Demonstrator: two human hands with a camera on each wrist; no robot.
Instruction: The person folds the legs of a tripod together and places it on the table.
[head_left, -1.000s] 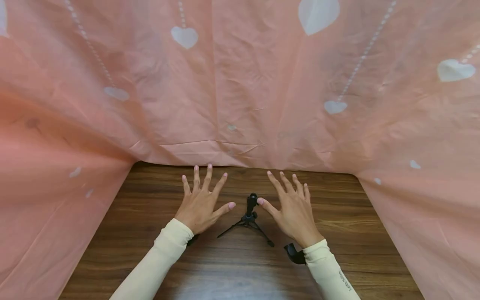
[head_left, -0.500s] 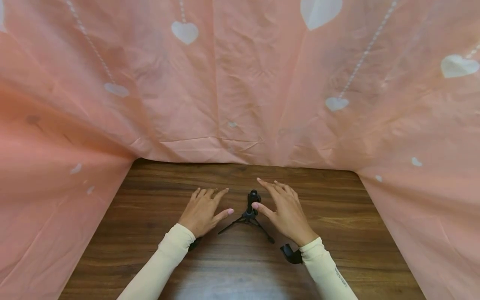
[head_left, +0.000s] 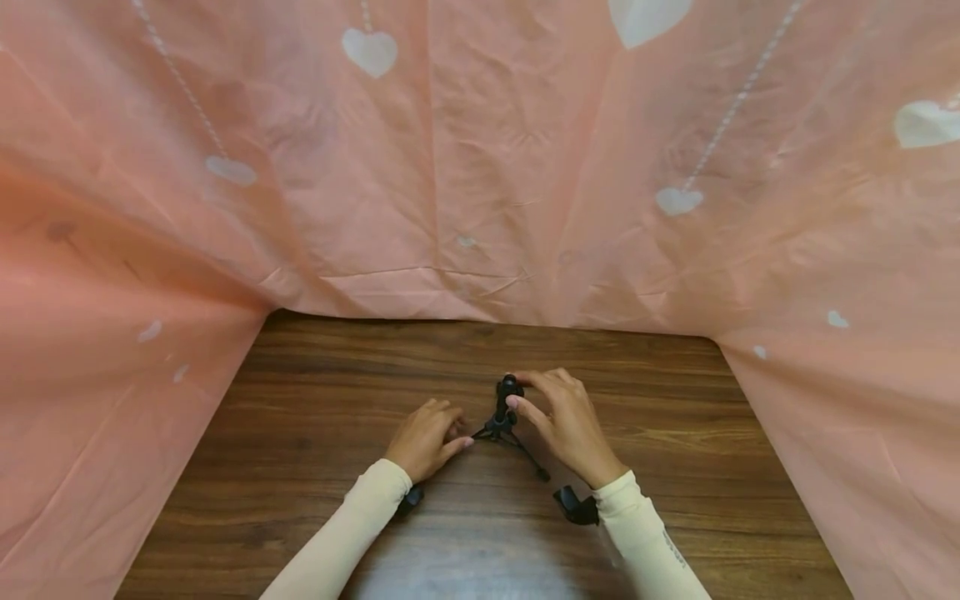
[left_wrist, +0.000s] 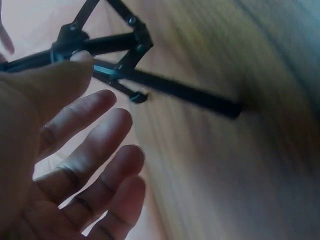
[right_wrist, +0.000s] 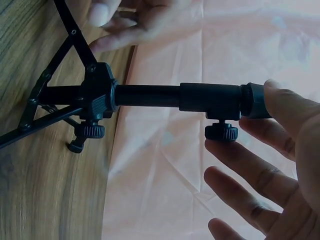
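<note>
A small black tripod (head_left: 501,417) stands upright on its spread legs in the head view. My right hand (head_left: 573,429) pinches its top end between thumb and index finger; in the right wrist view the other fingers (right_wrist: 235,187) are spread below a ridged knob (right_wrist: 221,132). My left hand (head_left: 426,442) is beside the tripod's left leg, fingers loosely bent. The left wrist view has the left thumb (left_wrist: 65,75) overlapping the tripod's body (left_wrist: 115,44); whether it touches is unclear. The left fingers hold nothing.
The tripod is on a dark wood-grain tabletop (head_left: 315,375). Pink cloth with white hearts (head_left: 480,167) hangs along the back and both sides. Black curved pieces sit by the right wrist (head_left: 576,506) and left wrist (head_left: 410,500).
Both hands, earlier spread flat apart from the tripod, have come in toward it. The right thumb and index finger have closed on its top; the left fingers have bent near the leg.
</note>
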